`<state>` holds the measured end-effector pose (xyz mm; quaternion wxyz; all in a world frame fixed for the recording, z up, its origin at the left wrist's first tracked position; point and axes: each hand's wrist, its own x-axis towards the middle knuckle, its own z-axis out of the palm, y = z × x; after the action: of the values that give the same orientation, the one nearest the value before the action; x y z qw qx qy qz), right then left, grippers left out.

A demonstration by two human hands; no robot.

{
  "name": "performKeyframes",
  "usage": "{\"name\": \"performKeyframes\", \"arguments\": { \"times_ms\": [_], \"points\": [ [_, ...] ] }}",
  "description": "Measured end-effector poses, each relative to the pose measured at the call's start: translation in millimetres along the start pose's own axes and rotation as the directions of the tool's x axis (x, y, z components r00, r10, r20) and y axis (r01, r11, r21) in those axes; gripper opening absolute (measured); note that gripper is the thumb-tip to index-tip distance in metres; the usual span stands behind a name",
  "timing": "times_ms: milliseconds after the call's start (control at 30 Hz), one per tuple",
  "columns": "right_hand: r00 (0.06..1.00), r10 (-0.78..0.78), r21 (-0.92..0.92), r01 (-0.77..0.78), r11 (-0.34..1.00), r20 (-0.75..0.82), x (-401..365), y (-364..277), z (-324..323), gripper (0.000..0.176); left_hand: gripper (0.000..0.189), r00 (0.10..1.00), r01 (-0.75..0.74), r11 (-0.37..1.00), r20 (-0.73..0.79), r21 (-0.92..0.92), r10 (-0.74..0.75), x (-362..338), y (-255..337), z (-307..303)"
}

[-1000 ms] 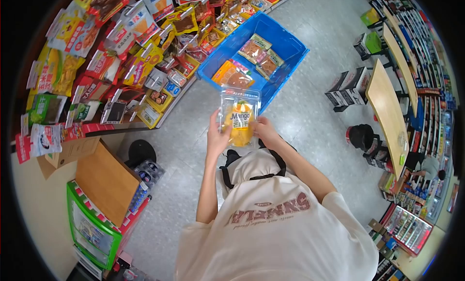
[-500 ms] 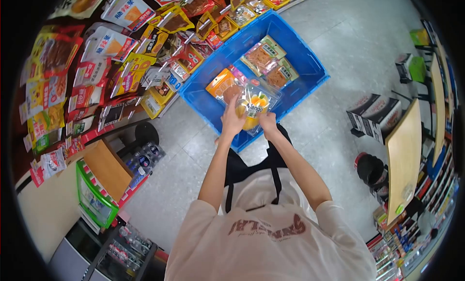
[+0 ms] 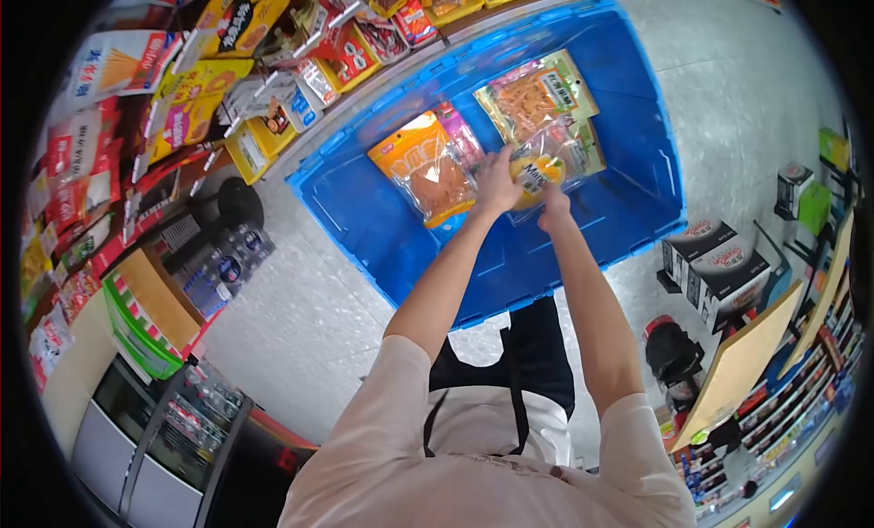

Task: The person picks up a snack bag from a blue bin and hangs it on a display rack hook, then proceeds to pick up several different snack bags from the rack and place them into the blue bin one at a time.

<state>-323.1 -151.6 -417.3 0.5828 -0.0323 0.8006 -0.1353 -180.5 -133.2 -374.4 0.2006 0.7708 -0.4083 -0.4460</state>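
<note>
A clear bag of dried mango (image 3: pixel 541 170) is down inside the blue plastic crate (image 3: pixel 628 196), pinched between my two hands. My left hand (image 3: pixel 496 184) grips its left edge, close to an orange snack bag (image 3: pixel 410 155). On the near right corner of the mango bag, the fingers of my right hand (image 3: pixel 553 205) are closed. Behind it lie clear bags of brown shredded snack with green edges (image 3: pixel 521 105), partly covered by the mango bag. A pink bag (image 3: pixel 459 132) shows beside the orange one.
Shelves of hanging snack packets (image 3: pixel 196 109) line the left, above yellow trays (image 3: pixel 248 152). Bottles in wrap (image 3: pixel 223 269) stand by a green-edged box (image 3: pixel 137 323) at lower left. Black-and-white cartons (image 3: pixel 719 269) and a wooden board (image 3: pixel 742 364) are on the right.
Both hands have carried the mango bag right and lower into the crate, uncovering the orange bag. My view has moved closer over the crate.
</note>
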Motion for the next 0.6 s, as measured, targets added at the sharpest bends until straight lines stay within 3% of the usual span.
{"name": "performKeyframes", "arguments": {
  "times_ms": [67, 167, 300, 400, 500, 567, 600],
  "points": [
    [1.0, 0.01, 0.012, -0.011, 1.0, 0.024, 20, -4, -2, 0.061, 0.069, 1.0, 0.007, 1.0, -0.009, -0.023, -0.007, 9, -3, 8],
    [0.992, 0.112, 0.03, -0.114, 0.993, 0.062, 36, -8, -8, 0.016, 0.065, 1.0, 0.009, 0.996, -0.014, -0.091, -0.01, 22, 0, 12],
    [0.988, 0.144, 0.009, -0.145, 0.989, 0.048, 50, -12, -12, 0.015, 0.062, 0.998, -0.011, 0.989, -0.064, -0.145, 0.002, 21, -4, 17],
    [0.986, 0.112, 0.036, -0.117, 0.992, 0.12, 63, -8, -15, 0.016, 0.054, 1.0, -0.016, 0.978, -0.013, -0.208, 0.014, 13, -5, 4],
    [0.983, 0.098, 0.044, -0.106, 0.993, 0.154, 68, -2, -25, 0.016, 0.047, 0.993, -0.029, 0.963, -0.116, -0.267, -0.002, -20, -8, -23],
    [0.976, 0.107, 0.016, -0.112, 0.994, 0.19, 45, -1, -25, 0.019, 0.041, 0.924, -0.093, 0.961, -0.383, -0.26, -0.014, -42, -26, -38],
    [0.989, -0.04, -0.124, 0.057, 0.991, 0.139, 13, 1, -15, 0.019, 0.044, 0.873, -0.015, 0.985, -0.482, -0.17, -0.07, -53, -38, -45]
  ]
}}
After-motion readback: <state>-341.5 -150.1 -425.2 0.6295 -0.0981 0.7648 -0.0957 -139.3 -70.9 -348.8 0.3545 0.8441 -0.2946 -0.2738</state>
